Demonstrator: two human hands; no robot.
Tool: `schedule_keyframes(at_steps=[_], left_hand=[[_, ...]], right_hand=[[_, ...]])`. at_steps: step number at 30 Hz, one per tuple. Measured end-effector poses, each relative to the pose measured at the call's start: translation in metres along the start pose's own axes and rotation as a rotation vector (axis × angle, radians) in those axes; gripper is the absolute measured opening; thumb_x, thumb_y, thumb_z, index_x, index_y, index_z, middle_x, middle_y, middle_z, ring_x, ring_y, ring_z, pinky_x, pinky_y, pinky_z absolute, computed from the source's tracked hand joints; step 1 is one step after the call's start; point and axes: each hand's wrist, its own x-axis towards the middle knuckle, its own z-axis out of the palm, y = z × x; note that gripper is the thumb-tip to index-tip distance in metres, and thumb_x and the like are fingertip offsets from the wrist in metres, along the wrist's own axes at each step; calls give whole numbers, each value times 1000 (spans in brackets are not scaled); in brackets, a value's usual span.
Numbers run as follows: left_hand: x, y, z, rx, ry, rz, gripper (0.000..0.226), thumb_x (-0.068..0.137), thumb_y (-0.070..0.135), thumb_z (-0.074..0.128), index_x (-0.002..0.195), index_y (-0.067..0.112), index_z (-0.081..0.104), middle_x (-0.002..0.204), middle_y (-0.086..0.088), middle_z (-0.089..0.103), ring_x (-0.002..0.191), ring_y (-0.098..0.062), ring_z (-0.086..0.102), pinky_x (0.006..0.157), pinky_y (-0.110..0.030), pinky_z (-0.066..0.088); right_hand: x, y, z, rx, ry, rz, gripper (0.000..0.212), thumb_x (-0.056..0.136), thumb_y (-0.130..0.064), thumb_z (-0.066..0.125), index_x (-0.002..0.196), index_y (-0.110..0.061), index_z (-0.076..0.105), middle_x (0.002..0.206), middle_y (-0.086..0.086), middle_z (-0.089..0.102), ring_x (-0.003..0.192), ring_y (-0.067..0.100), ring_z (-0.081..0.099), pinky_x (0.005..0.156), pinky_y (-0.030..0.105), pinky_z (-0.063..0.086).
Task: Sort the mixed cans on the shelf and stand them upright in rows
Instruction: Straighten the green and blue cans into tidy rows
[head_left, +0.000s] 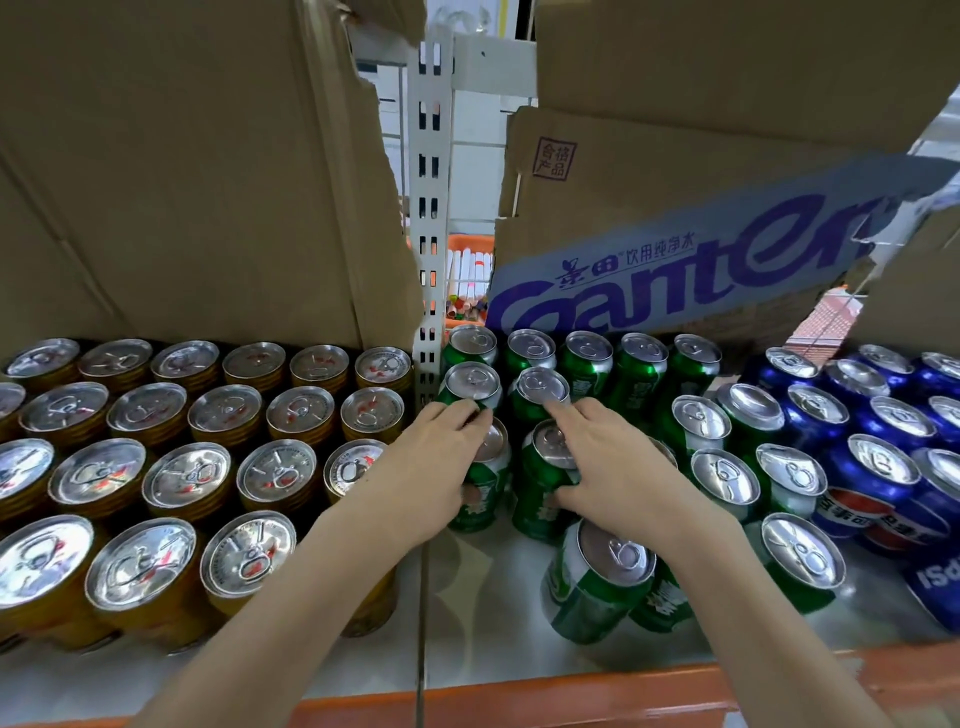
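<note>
Gripping one upright green aluminium can (480, 480) in my left hand (441, 447) and another green can (543, 480) in my right hand (608, 462), I judged sliding them squarely against the row behind was best.

Both forearms were bare up to the frame's lower edge, with no sleeve, watch or glove showing, and the left hand (441, 457) and right hand (613, 462) wore no rings, their fingernails short and unpainted.

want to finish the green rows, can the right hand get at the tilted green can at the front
Probably yes: the tilted green can lies just under the right hand's wrist, nothing covering it, though that hand holds another green can.
</note>
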Motion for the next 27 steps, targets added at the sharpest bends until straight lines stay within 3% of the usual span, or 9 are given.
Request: schedule_keyframes(at_steps=[3,16,24,27], left_hand=[[1,-1,2,5,-2,-7,79,90,19,59,150,17,8,153,-1,14,137,-21,17,111,-26,16],[-1,-3,-1,-31,4,-16,78,87,6,55,149,15,10,154,-1,10,140,-21,13,112,-26,17],[-9,9,4,-60,88,-90,78,87,20,59,149,13,11,154,-1,4,141,-22,7,112,-27,18],[-17,23,8,-138,210,-109,71,88,28,59,147,15,22,154,-2,13,140,-20,11,112,-30,20]], right_hand=[[4,-6,-2,-19,-11,-10,62,79,-17,65,134,-12,36,126,5,37,113,23,42,90,26,38],[13,-7,0,81,10,19,71,76,-19,70,138,-13,35,127,7,36,115,23,41,93,30,40],[3,4,6,128,74,-29,81,79,-26,69,145,-14,23,139,8,32,126,26,36,102,32,35],[-11,12,-5,216,134,-52,76,84,-36,65,145,-16,26,141,5,34,129,21,35,101,25,28]])
